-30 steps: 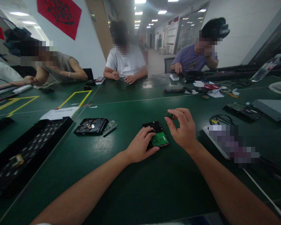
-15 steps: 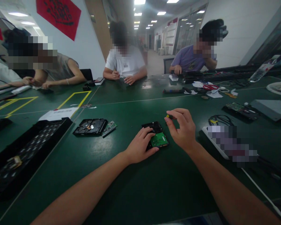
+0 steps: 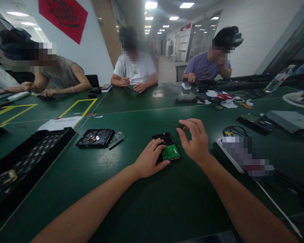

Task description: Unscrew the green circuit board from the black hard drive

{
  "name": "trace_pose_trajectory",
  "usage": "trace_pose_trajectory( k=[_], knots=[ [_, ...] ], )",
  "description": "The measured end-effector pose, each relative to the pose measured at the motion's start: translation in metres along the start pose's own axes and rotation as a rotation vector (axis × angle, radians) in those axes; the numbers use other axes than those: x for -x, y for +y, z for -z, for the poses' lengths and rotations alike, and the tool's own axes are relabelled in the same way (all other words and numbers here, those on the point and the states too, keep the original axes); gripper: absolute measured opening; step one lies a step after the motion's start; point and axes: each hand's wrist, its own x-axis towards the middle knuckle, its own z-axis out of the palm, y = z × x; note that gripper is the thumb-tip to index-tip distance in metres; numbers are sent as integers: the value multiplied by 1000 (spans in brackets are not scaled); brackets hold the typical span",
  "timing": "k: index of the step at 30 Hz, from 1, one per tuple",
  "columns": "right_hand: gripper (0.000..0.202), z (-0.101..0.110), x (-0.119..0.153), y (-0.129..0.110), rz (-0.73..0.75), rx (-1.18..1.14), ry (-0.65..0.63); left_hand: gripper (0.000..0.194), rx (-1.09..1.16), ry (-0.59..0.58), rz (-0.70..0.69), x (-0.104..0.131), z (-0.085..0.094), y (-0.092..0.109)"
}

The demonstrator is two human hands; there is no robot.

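Note:
A hard drive (image 3: 171, 152) with a green circuit board lies on the green table in front of me. My left hand (image 3: 150, 157) grips it from the left, fingers over its top and thumb along the near edge, covering its left part. Just right of the drive, my right hand (image 3: 194, 138) is raised, thumb and forefinger pinched on a small black-and-yellow piece (image 3: 183, 127), mostly hidden by the fingers; its kind cannot be made out. Left of my hands sits another black drive (image 3: 95, 137), beside a loose circuit board (image 3: 117, 139).
A long black tray (image 3: 32, 162) occupies the left side. To the right are a blurred-out device with a white edge (image 3: 229, 157), coiled black cable (image 3: 235, 131), another drive (image 3: 255, 121) and a grey box (image 3: 291, 121). Several people sit across the table; red scissors (image 3: 224, 97) lie far right.
The black-and-yellow piece has turned slightly between my right fingers. My left hand stays on the hard drive. The whole view has shifted a little.

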Motion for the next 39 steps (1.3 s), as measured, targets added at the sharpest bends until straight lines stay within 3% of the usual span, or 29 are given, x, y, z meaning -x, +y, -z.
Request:
trace_pose_trajectory(
  k=[7,12,19,29,35,39],
  knots=[
    [40,-3,2,0,-35,-45,-45,60,9,10,1,0,2,2],
    [32,0,0,0,-21,-12,10,62,-6,-1,-4,0,0,0],
    [33,0,-1,4,-21,-15,-61,63,-19,-10,-4,0,0,-1],
    [25,1,-1,2,-26,3,-16,60,-13,-1,-9,-1,2,2],
    [39,-2,2,4,-42,-39,-52,60,-23,-7,4,0,2,2],
    [37,-1,1,2,-42,-27,-49,60,-17,-4,-1,0,2,2]
  ],
)
